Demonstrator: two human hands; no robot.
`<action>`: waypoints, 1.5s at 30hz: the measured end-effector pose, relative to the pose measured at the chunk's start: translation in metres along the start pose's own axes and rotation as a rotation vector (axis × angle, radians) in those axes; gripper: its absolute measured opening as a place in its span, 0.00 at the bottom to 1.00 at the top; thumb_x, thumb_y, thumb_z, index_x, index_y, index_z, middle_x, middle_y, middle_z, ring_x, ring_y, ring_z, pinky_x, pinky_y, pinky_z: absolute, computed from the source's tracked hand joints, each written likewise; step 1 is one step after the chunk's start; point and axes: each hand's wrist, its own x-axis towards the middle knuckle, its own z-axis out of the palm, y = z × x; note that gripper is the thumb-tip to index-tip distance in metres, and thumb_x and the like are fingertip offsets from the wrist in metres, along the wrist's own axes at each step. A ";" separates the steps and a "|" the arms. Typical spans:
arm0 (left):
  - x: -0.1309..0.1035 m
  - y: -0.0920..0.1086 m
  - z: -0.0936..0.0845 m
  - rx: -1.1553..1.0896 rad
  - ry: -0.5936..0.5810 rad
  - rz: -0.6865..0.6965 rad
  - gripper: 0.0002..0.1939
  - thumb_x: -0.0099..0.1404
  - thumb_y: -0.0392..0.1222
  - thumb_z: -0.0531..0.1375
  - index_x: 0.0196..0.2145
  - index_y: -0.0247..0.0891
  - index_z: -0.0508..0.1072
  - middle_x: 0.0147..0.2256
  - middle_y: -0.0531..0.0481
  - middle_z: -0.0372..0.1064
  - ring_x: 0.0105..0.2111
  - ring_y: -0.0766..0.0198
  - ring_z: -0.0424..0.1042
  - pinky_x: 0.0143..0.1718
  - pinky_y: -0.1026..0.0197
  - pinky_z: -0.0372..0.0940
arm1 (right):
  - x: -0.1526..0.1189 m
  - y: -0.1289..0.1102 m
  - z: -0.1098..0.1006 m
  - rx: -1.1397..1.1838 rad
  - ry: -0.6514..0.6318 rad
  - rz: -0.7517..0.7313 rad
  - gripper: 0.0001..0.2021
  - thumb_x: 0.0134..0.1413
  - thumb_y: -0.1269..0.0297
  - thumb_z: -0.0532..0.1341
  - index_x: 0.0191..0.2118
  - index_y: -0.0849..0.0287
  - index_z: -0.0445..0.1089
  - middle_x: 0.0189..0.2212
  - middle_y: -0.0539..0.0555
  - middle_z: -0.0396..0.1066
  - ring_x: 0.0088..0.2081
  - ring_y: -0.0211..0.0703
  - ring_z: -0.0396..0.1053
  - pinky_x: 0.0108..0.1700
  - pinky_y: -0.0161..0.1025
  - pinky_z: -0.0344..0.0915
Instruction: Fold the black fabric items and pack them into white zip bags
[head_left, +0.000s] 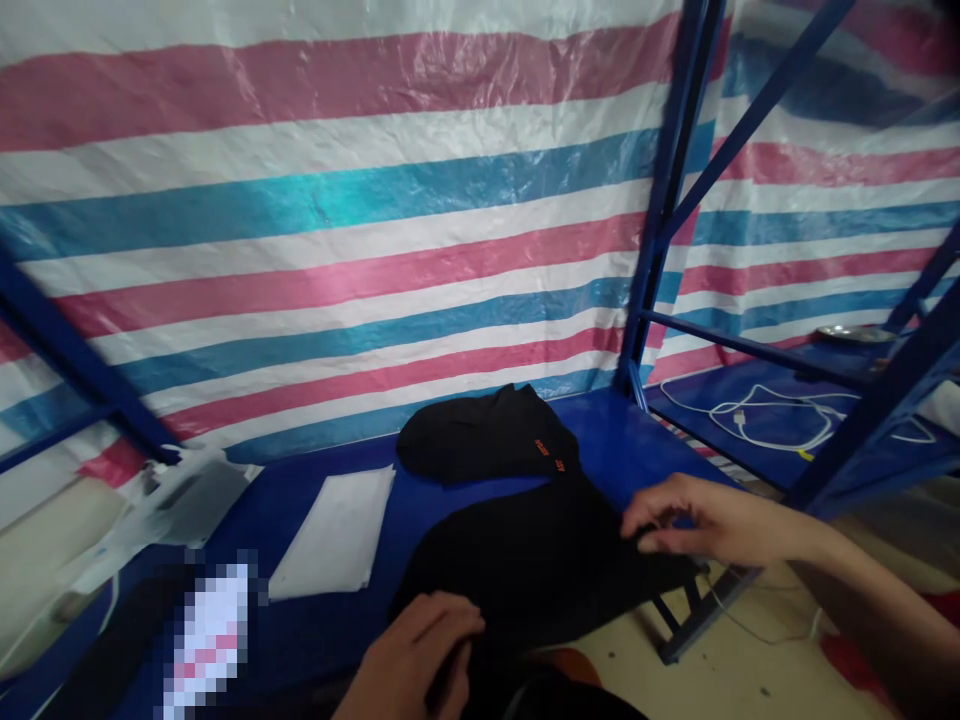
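A black sock (510, 560) is spread out at the near edge of the blue bench, its rounded end to the left. My right hand (682, 520) pinches its right edge between thumb and fingers. At the near left edge of the sock is my left hand (424, 650), its fingers bent together over the fabric and the thumb below. Just behind lies a second black sock (480, 435), flat, with small orange lettering near its right end. The near sock overlaps or touches it; which one I cannot tell.
White folded paper (334, 535) lies left of the socks on the blue bench (622, 430). Farther left are a clear plastic bag (187, 495) and a pixelated patch. Blue metal posts (660, 220) stand before a striped sheet (337, 210). White cable (772, 415) lies coiled at right.
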 end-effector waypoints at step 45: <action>0.009 -0.001 -0.001 -0.880 0.313 -0.500 0.39 0.62 0.61 0.71 0.67 0.48 0.70 0.62 0.43 0.76 0.61 0.42 0.76 0.59 0.44 0.75 | 0.118 -0.067 0.083 0.906 0.210 -0.276 0.10 0.64 0.66 0.63 0.48 0.50 0.79 0.61 0.52 0.76 0.61 0.55 0.76 0.65 0.56 0.70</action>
